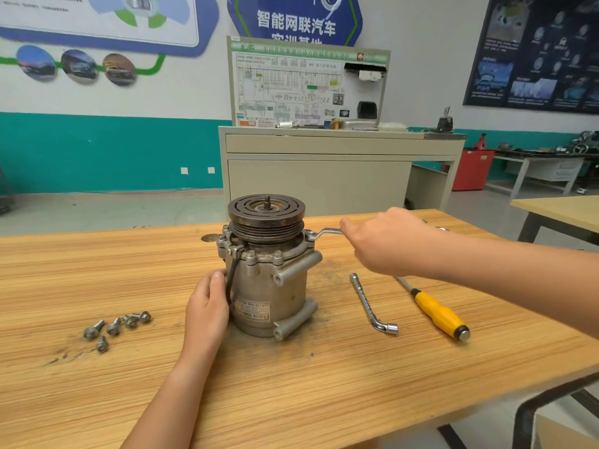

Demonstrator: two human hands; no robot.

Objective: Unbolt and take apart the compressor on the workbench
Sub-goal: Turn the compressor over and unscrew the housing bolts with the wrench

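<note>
The metal compressor (270,286) stands upright in the middle of the wooden workbench (291,384), its dark grooved pulley (266,215) on top. My left hand (207,306) is pressed against the compressor's left side, fingers wrapped on the body. My right hand (389,238) grips the handle of a ring wrench (324,234), whose ring end sits on a bolt at the right of the top flange. Other bolts stand in the flange at the front and left.
Several loose bolts (116,327) lie on the bench to the left. An L-shaped socket wrench (372,306) and a yellow-handled screwdriver (437,311) lie to the right. A grey cabinet with a wiring display board (324,163) stands behind the bench.
</note>
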